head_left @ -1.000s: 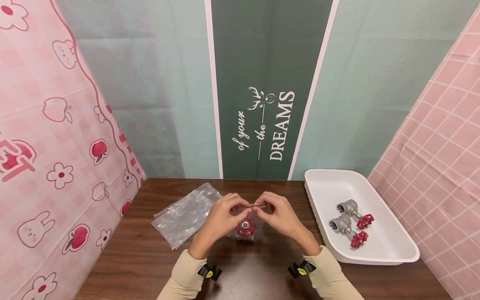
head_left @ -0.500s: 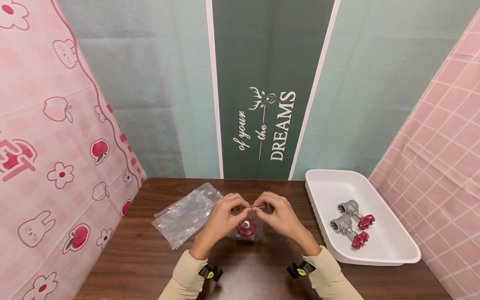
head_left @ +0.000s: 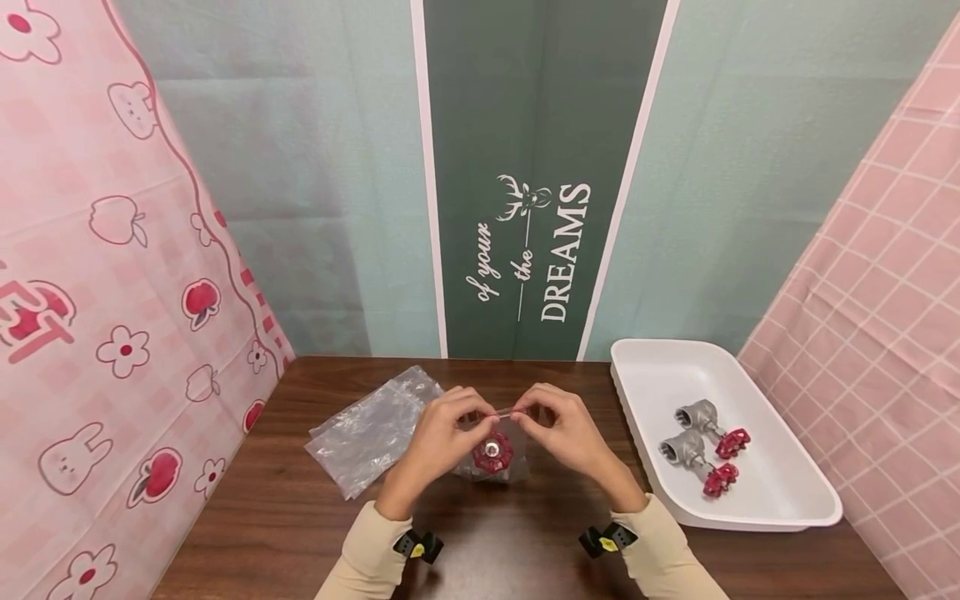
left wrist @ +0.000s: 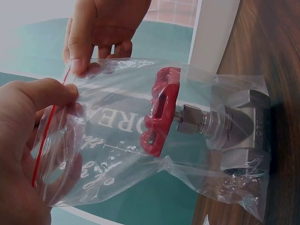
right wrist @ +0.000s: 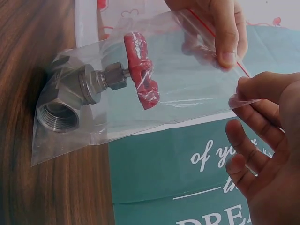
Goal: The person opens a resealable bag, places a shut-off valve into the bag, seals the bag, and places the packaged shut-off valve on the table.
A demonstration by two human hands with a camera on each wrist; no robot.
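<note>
Wood-grain tabletop [head_left: 247,517], enclosed on three sides.
Far: a blue-green cloth [head_left: 300,275], its dark green panel [head_left: 487,108] bearing sideways white lettering [head_left: 564,252] and a deer head [head_left: 536,198]. Left: a pale pink cloth [head_left: 150,279] printed with apples [head_left: 159,475], flowers [head_left: 123,351] and rabbits [head_left: 75,458]. Right: a dusky pink cloth [head_left: 855,275], checked in white.

Soft, even light fills the head view, leaving a pale sheen on the dark brown wood-grain tabletop [head_left: 495,537] at 6 o'clock. The pink fruit-printed cloth [head_left: 150,275] at 9 o'clock slants outward with wide-angle distortion. In the left wrist view, glare bleaches 10 o'clock, and white glints streak the clear, red-striped plastic bag [left wrist: 122,126]. Both 2 wrist views look slightly soft.
</note>
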